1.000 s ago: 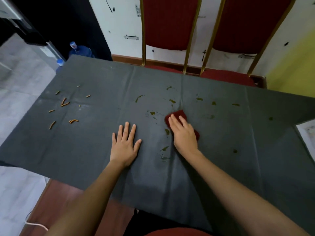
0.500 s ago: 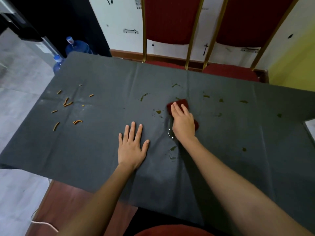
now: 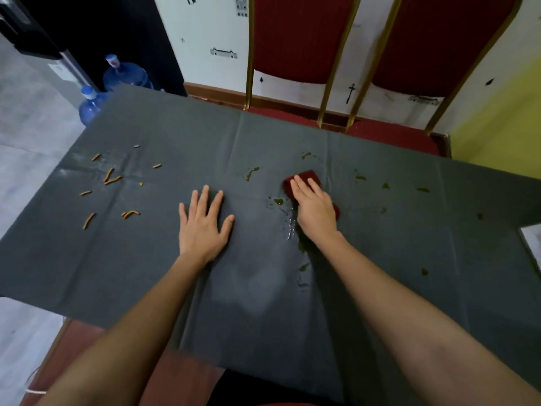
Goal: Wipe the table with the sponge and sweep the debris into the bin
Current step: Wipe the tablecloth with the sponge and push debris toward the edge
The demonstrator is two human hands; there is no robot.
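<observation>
A dark red sponge (image 3: 307,178) lies flat on the grey-covered tabletop (image 3: 263,288) under the right hand (image 3: 314,210). Its long axis runs diagonally, from the far-left corner that shows beyond the fingertips to a small red corner peeking out at the near-right side of the palm. Only those two ends are visible; the middle is covered by the hand. Its surface looks matte and evenly maroon.

The right hand's fingers (image 3: 304,187) lie straight and close together, pressed flat on top of the sponge rather than curled round it. The left hand (image 3: 203,227) rests palm down on the bare cloth, well to the left of the sponge, with its fingers spread apart and nothing under them.

Just left of the right hand's fingers and down along the wrist runs a wet, shiny streak (image 3: 291,224) with olive-green smears (image 3: 278,201). More green spots (image 3: 385,186) lie scattered to the right of the right hand and beyond the fingertips. Far to the left of the left hand's fingers, orange stick-shaped crumbs (image 3: 112,179) are strewn over the cloth. Beyond the tabletop's far edge stand two red chairs (image 3: 295,39) with gold frames.
</observation>
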